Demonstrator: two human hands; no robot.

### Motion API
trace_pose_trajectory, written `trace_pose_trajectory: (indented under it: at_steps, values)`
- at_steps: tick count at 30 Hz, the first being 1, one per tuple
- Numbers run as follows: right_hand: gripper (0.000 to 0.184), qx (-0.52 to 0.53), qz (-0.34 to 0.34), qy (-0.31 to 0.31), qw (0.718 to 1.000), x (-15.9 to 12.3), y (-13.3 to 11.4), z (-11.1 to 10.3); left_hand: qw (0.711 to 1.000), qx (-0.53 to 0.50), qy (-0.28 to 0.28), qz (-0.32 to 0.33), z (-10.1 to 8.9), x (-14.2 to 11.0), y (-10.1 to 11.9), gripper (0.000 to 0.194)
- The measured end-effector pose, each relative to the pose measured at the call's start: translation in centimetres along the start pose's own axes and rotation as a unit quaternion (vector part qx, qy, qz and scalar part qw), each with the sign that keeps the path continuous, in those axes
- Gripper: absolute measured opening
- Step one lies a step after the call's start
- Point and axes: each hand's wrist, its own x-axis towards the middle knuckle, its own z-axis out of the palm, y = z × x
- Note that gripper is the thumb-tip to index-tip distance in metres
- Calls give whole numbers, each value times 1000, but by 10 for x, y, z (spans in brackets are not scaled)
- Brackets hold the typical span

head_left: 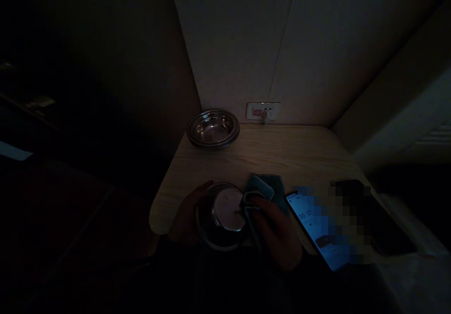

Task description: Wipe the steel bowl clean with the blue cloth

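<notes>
A shiny metal bowl [227, 208] is tilted bottom-up near the front of the wooden table. Its left rim is gripped by my left hand [186, 215], whose fingers curl around the edge. My right hand [276, 232] is closed on a teal cloth [271, 192], and a bunched part of that cloth touches the right side of the bowl's base. The rest of the cloth spreads on the table behind my right hand. Dim light hides some of the fingers.
Several stacked metal bowls [213, 128] sit at the table's back left corner. A lit phone [317, 227] lies right of my right hand, with a dark flat object [384, 220] beyond it. Behind the wooden table [289, 152], a wall socket [263, 111] holds a plug.
</notes>
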Motion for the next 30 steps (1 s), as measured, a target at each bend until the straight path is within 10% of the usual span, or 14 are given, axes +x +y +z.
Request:
trace_pose_trajectory:
  at_steps: [8,19,30]
  values:
    - [25,-21,-16,-5,1000,-6,1,2,975,-195,-104,-35,2,-8,-14,42]
    - [26,-48,-47,-11,998,-16,-4,4,994,28,86,-55,10,-8,3,47]
    - [24,-103,-88,-35,990,-12,-8,4,991,71,104,36,15,1,-15,43]
